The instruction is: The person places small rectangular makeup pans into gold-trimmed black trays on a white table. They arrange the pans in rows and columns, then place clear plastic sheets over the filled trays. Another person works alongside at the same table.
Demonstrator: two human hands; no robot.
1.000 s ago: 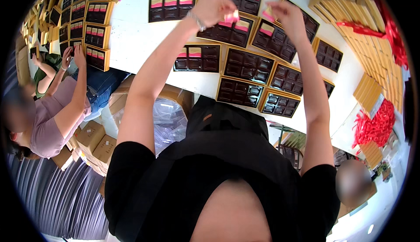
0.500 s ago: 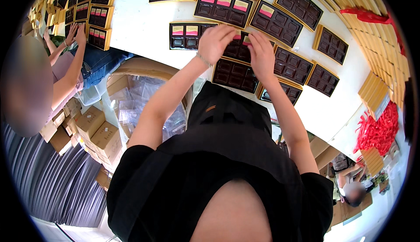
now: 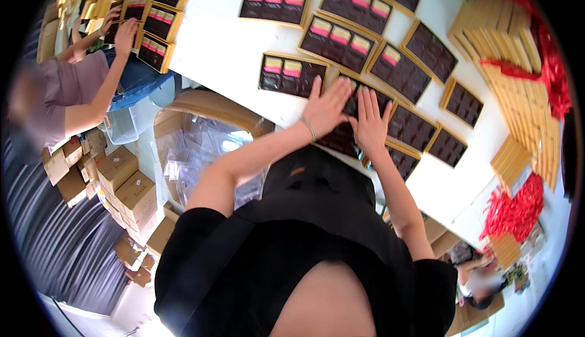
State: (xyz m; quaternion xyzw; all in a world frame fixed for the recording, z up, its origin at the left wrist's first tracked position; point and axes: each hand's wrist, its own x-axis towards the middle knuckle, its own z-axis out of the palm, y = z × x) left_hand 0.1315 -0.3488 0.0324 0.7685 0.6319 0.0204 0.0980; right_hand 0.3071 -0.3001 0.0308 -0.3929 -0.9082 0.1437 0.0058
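Note:
My left hand (image 3: 329, 106) lies with fingers stretched out over a gold-edged box with a dark compartmented tray (image 3: 382, 100). Beside it, my right hand (image 3: 370, 122) rests on the same box, its fingers extended too. Between them they cover most of that tray, so its compartments are largely hidden. Just left of my hands is a similar box (image 3: 286, 82) with two pink-and-gold pieces in its upper row. Beyond my fingers, another box (image 3: 339, 42) has three such pieces, and a box to its right (image 3: 399, 74) has one. A dark tray (image 3: 337, 142) shows partly below my hands.
Stacked gold-edged boxes (image 3: 518, 99) and red ribbon (image 3: 515, 206) line the table's right side. Left of me, a carton (image 3: 201, 102) holds clear plastic pieces. A co-worker's hand (image 3: 126, 35) is over more boxes at the far left; another person is at lower right.
My fingers, bent and pinched over the middle box before, are now straightened and laid flat across it. The whole view has shifted a little. The co-worker's arms at left have moved slightly.

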